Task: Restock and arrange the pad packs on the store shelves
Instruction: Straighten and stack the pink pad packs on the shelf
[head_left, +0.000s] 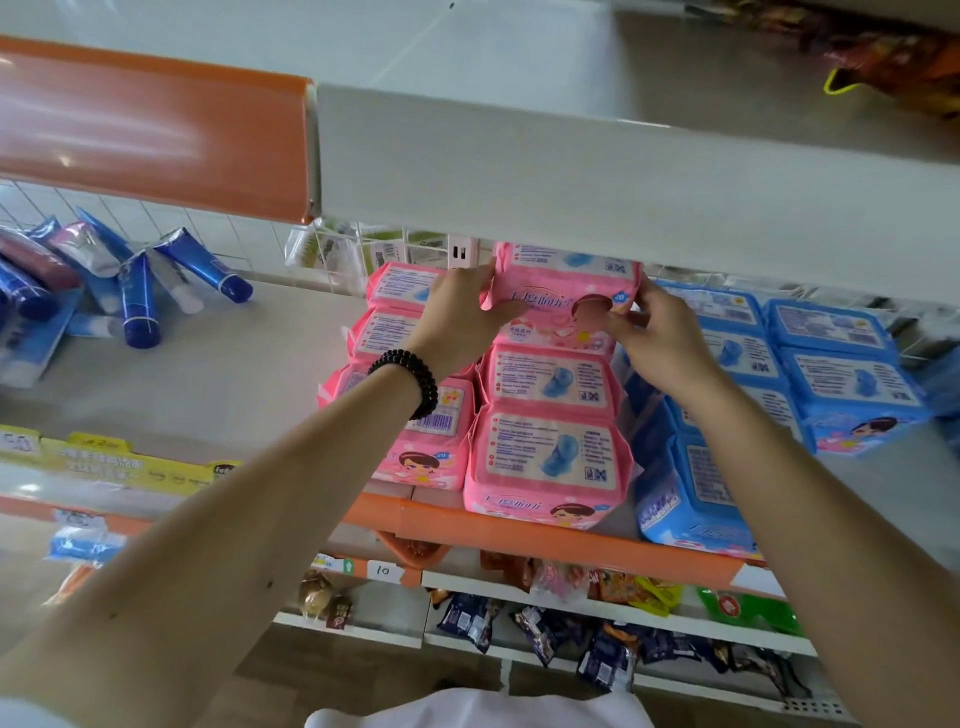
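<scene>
Middle shelf (218, 374), orange front lip along its edge; bare shelf surface lies open left of the pink stacks, out to a loose heap of blue tubes (140, 296) at far left. Overhead, the white edge of the upper shelf (597, 171) hangs low, its underside just above the held pack, so headroom there is tight. Blue pad packs (831, 358) crowd the right side, touching the pink ones. Both forearms reach up and forward from below. Left hand (462, 317), black bead bracelet (410, 379) on the wrist, grips the left end of the top pink pad pack (561, 306), thumb across the front face, fingers wrapped behind. Right hand (660, 332) pinches the pack's right end, fingertips curled on the corner. The pack sits at the top of the middle pink column, resting on the stacked pink packs (545, 415) below, partly tucked under the upper shelf. Its long axis runs left to right, parallel to the shelf front; printed front face tilted toward the camera, while the packs below show their back labels upward. Snack bags (545, 629) lie on the lower shelves.
</scene>
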